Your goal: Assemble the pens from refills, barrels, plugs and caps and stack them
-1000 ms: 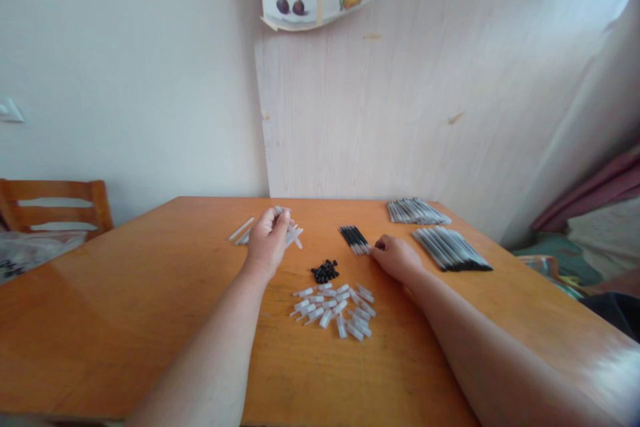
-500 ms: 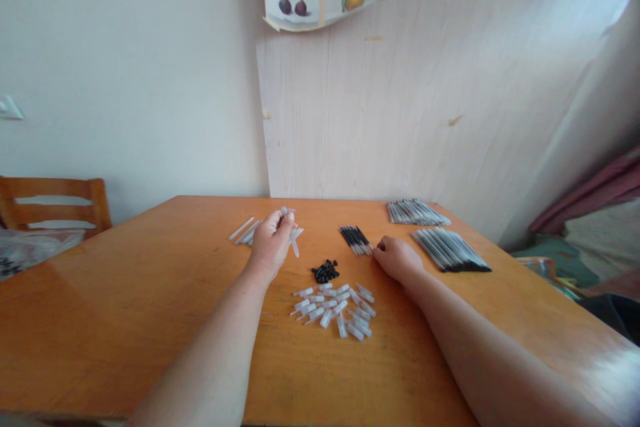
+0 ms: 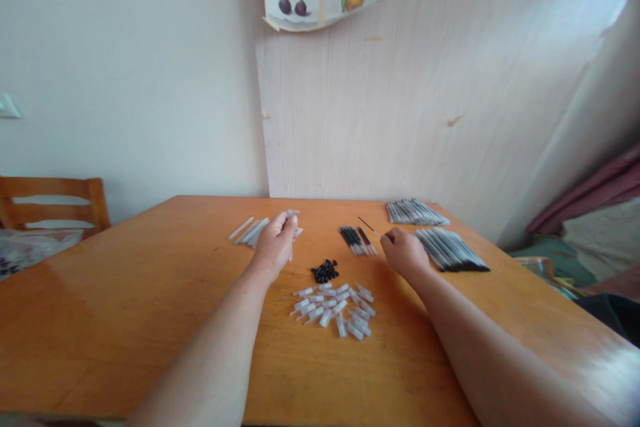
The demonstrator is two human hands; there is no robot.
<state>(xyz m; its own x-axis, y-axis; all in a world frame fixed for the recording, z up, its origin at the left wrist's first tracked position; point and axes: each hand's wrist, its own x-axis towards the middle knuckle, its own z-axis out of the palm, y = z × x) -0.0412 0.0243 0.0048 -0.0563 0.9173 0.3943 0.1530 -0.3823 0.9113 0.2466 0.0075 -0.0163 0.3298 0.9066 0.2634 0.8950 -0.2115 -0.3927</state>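
Note:
My left hand (image 3: 275,245) is closed around several translucent white plastic pieces, whose ends stick out past the fingers. Just behind it lies a bunch of clear plastic tubes (image 3: 248,233). My right hand (image 3: 405,252) pinches a thin black pen refill (image 3: 367,223) by its pale end, and its dark end points up and to the left. Beside that hand, on the left, more black refills (image 3: 351,239) lie in a row. Nearer to me are a small heap of black plugs (image 3: 325,271) and a spread of translucent white plastic pieces with narrow tips (image 3: 330,303).
All this lies on a wooden table (image 3: 165,320). Two stacks of clear pens with dark ends, a far one (image 3: 416,212) and a near one (image 3: 453,251), are at the right. A wooden chair (image 3: 55,207) stands at the left; a wall rises behind the table.
My right hand has lifted one refill out of the row and moved slightly right with it. My left hand has turned a little and still grips the translucent pieces.

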